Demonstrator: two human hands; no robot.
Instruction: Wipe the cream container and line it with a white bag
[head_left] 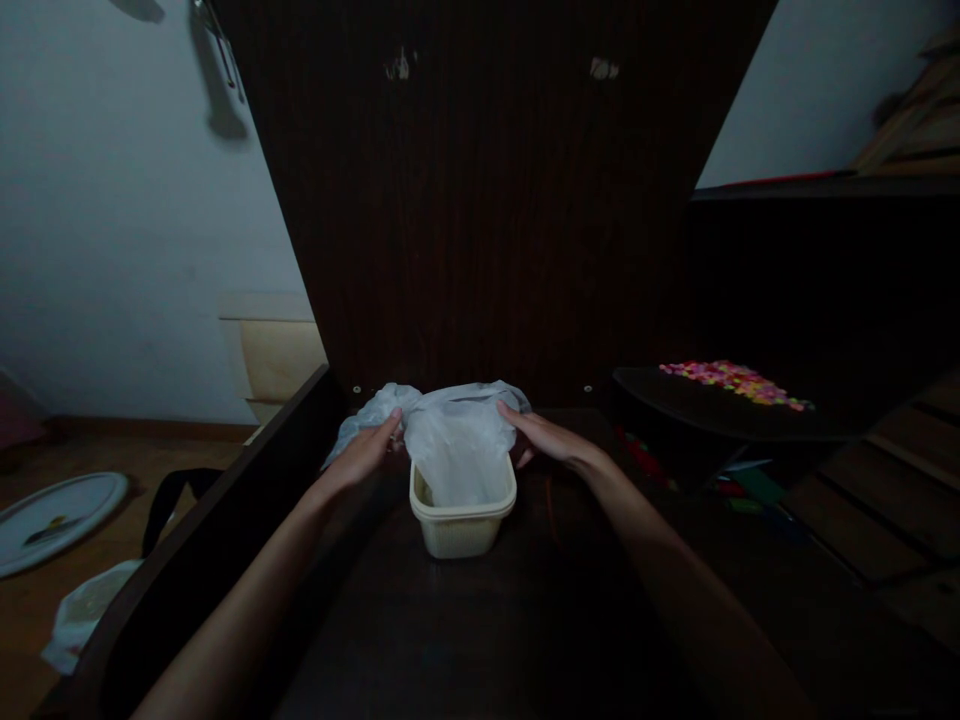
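A cream plastic basket (463, 533) stands upright on the dark wooden surface in front of me. A thin white plastic bag (461, 445) lies partly inside it and spreads over its far rim, with a crumpled part trailing to the left. My left hand (369, 445) grips the bag's edge at the left, thumb on top. On the other side my right hand (538, 432) pinches the bag near the basket's far right corner. The fingers under the plastic are partly hidden.
A dark wooden panel (480, 220) rises behind the basket, and a raised side board (217, 530) borders the left. At right, a dark shelf (697, 415) bears a pile of small colourful pieces (735, 383). A white oval lid-like object (60, 520) lies on the floor.
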